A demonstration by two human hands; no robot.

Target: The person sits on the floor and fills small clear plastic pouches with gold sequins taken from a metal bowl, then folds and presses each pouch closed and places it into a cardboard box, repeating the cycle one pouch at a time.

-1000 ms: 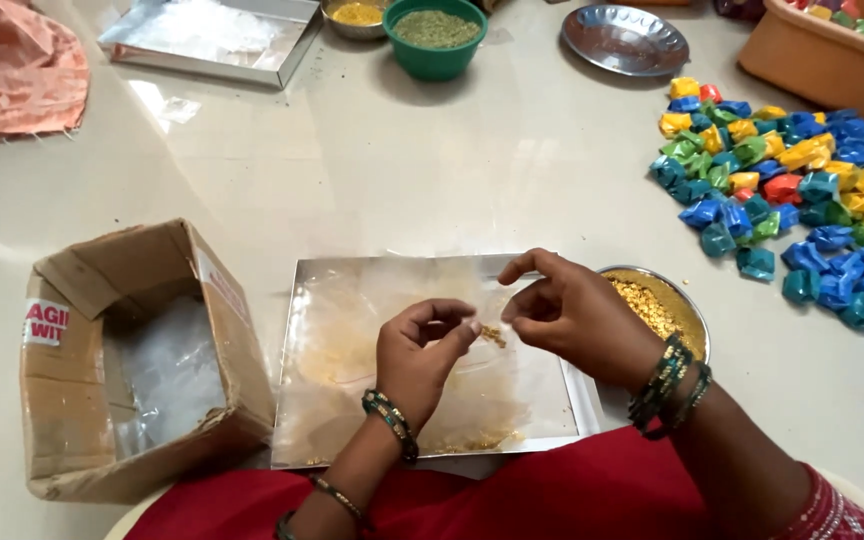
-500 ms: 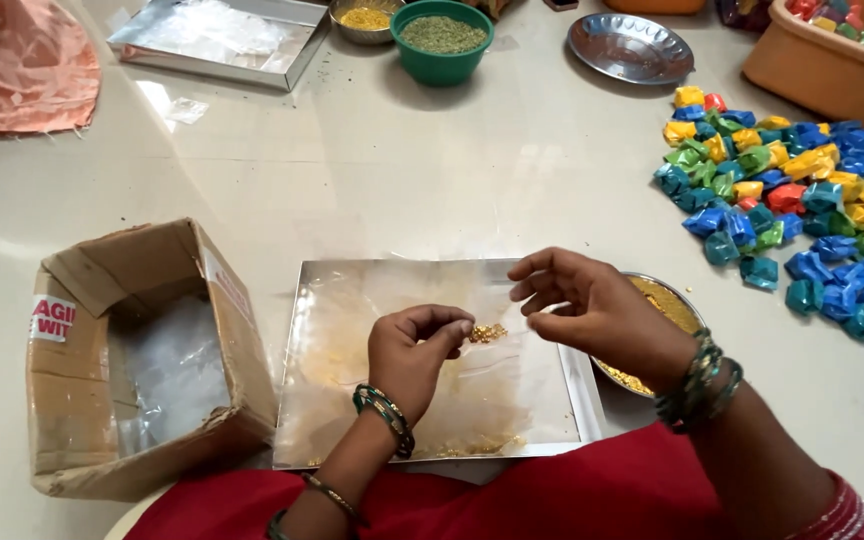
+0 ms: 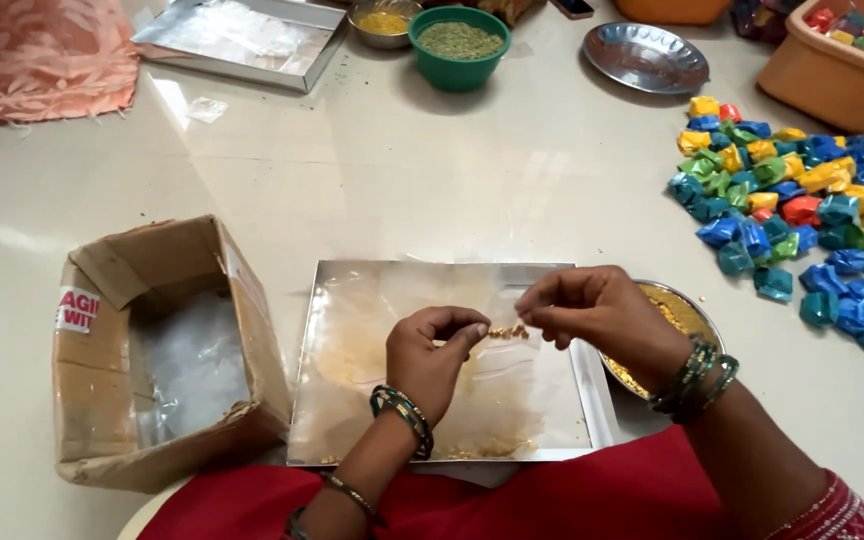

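Observation:
My left hand (image 3: pixel 435 350) and my right hand (image 3: pixel 597 310) meet over a flat silver tray (image 3: pixel 352 400) dusted with yellow powder. Between their fingertips they pinch a small clump of yellow grainy mix (image 3: pixel 508 331), with a clear wrapper barely visible around it. Both wrists wear bangles. A steel bowl of yellow grains (image 3: pixel 680 312) sits just right of the tray, partly hidden by my right wrist.
An open cardboard box (image 3: pixel 102 400) with clear plastic inside stands left of the tray. A heap of coloured wrapped sweets (image 3: pixel 802 220) lies at the right. Farther back are a green bowl (image 3: pixel 459 45), a steel plate (image 3: pixel 645 57), another silver tray (image 3: pixel 237 38), an orange tub (image 3: pixel 837 75) and pink cloth (image 3: pixel 37 55).
My right hand has come away from the steel bowl toward the left hand, and the two hands have risen slightly above the tray with the yellow clump between them.

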